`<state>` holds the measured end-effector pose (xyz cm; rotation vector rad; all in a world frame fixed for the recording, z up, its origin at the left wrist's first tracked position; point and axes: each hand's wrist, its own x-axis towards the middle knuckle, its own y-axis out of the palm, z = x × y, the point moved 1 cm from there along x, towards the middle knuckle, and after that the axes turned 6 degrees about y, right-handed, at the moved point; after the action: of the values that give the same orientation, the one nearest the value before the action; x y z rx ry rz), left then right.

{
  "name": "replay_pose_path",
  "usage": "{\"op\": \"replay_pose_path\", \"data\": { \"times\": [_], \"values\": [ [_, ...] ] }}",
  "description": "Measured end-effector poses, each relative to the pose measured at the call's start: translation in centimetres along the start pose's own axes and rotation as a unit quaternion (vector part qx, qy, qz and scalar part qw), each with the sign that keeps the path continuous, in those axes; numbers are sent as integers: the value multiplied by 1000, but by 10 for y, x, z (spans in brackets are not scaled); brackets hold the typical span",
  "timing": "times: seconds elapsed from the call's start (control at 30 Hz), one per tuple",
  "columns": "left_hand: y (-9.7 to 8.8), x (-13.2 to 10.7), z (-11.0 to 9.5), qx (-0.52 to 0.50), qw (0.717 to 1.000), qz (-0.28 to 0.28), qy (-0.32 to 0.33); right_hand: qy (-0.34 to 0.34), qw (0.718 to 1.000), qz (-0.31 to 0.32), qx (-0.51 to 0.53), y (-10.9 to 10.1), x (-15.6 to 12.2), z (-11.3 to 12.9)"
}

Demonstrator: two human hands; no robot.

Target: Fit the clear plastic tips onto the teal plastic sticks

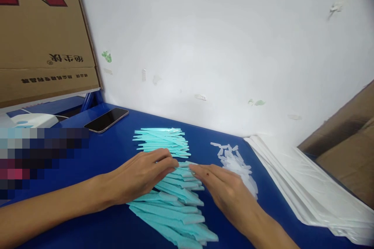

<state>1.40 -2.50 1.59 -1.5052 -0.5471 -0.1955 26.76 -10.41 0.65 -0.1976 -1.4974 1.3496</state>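
Several slim, knife-shaped teal plastic sticks lie in a near pile (175,214), their right ends looking whitish and translucent. At the top of this pile, my left hand (143,171) has its fingers bent and pressed together on a teal stick (184,164). The fingertips of my right hand (224,184) pinch the right end of that same stick; exactly what lies between them is partly hidden. Just beyond my hands is a second pile of teal sticks (162,140), laid roughly side by side. Small translucent white caps (238,167) are heaped beside my right hand, which covers some of them.
A smartphone (107,120) lies on the blue table (198,126) at the back left. White plastic bags or sheets (304,190) are stacked along the right edge. Cardboard boxes (43,35) stand at the left, with more cardboard (347,151) at the right. A white wall (204,46) closes the back.
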Motion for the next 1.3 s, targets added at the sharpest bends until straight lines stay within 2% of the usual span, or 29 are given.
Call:
{"op": "replay_pose_path", "data": {
  "times": [0.2, 0.33, 0.43, 0.57, 0.67, 0.87, 1.0, 1.17, 1.3],
  "values": [
    [0, -2, -7, -19, 999, -35, 19, -31, 998, -49, -6, 0, 4, 11],
    [1, -1, -5, 4, 999, -38, 26, -25, 999, -35, -20, 1, 5, 9],
    [1, 1, -1, 15, 1000, -12, 1, -5, 999, -7, -48, 0, 7, 6],
    [2, 3, 7, -2, 997, 41, -60, 30, 998, -16, -59, -6, 10, 2],
    [3, 2, 9, -30, 994, 71, -83, 48, 996, -20, -66, -11, 10, -2],
    [3, 1, 8, -68, 991, 69, -96, 78, 993, -9, -84, -11, 9, -9],
    [2, 0, 23, -12, 993, 56, -105, 105, 987, 1, -122, -18, 9, -21],
    [4, -4, 46, 50, 987, 64, -139, 139, 970, 16, -200, -29, 6, -46],
    [6, -7, 51, 67, 983, 78, -149, 154, 957, 32, -245, -32, 1, -63]
  ]
}}
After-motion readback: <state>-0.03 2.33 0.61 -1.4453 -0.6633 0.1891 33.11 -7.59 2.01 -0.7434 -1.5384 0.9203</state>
